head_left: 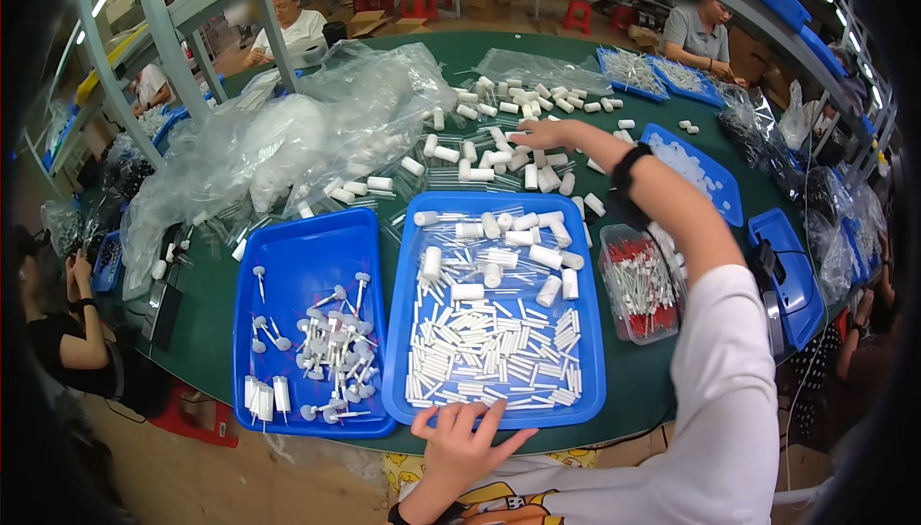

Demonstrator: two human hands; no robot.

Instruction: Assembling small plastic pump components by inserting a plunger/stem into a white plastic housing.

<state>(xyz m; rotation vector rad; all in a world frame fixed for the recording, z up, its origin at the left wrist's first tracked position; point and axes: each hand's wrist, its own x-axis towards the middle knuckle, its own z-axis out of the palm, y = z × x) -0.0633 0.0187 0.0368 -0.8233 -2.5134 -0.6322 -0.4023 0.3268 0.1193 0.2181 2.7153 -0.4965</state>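
Note:
My right hand (545, 132) reaches far across the green table (192, 333), fingers spread over a loose pile of white plastic caps (508, 107). It seems to touch them, holding nothing I can see. My left hand (465, 439) rests with fingers apart on the near rim of the middle blue tray (590, 333), which holds white caps at the back and rows of thin white sticks (489, 343) in front. The left blue tray (288, 266) carries small assembled white pieces on stems (336, 343).
A clear box of red-tipped sticks (638, 280) stands right of the middle tray. Crumpled clear plastic bags (288, 141) heap at the back left. More blue trays (696, 170) lie to the right. Other people sit at the far side and at the left edge.

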